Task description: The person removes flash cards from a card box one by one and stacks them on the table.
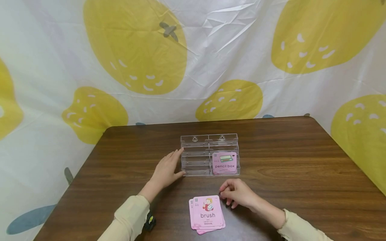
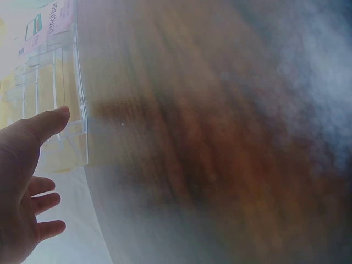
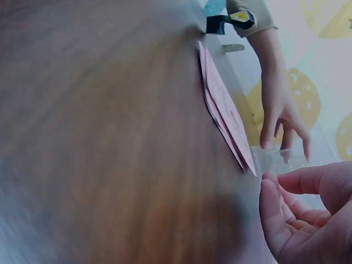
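A clear plastic card rack [image 1: 196, 164] with tiered compartments in two columns stands mid-table. In its lower right compartment sits a pink card [image 1: 224, 163] reading "pencil box". My left hand [image 1: 166, 169] reaches along the rack's left side, fingers extended, thumb at the bottom front corner; in the left wrist view the thumb [image 2: 52, 124] lies over the rack's edge. Nearer to me is a small stack of pink cards [image 1: 207, 214], slightly fanned, with "brush" on top. Just right of its upper corner hovers my right hand [image 1: 238, 193], fingers loosely bent, nothing held.
The brown wooden table [image 1: 301, 180] reaches back to a white cloth [image 1: 193, 67] printed with yellow fruit, which hangs behind it. A black wrist strap [image 1: 149, 221] shows beside the left sleeve [image 1: 129, 214].
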`<state>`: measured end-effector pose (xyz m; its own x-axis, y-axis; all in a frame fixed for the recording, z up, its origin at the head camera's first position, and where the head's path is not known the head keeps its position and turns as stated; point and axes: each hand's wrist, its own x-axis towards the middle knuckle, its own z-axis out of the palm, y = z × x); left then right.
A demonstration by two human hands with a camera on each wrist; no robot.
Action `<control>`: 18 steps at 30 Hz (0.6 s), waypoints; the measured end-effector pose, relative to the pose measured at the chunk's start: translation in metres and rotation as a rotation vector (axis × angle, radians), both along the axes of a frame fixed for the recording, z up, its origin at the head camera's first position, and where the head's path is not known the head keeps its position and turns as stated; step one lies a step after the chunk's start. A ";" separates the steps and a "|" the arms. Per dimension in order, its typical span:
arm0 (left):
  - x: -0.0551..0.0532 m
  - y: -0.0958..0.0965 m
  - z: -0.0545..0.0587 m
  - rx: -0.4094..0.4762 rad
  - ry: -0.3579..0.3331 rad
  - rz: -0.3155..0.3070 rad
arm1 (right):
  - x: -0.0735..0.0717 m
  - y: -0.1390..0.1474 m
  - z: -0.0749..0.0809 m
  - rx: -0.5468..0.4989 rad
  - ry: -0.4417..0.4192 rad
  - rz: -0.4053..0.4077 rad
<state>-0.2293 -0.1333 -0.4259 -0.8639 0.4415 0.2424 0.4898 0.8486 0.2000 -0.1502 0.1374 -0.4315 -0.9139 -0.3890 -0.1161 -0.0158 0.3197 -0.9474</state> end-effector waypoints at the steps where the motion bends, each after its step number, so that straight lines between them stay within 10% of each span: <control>1: 0.000 0.000 0.000 -0.001 0.000 0.000 | -0.001 0.001 0.001 -0.002 0.008 0.002; 18: -0.002 -0.001 -0.002 -0.011 0.003 0.004 | -0.020 0.022 0.020 0.037 0.080 -0.021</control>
<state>-0.2310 -0.1342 -0.4277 -0.8647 0.4410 0.2406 0.4874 0.8524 0.1892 -0.1699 0.1593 -0.4111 -0.9288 -0.3664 -0.0560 -0.0843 0.3559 -0.9307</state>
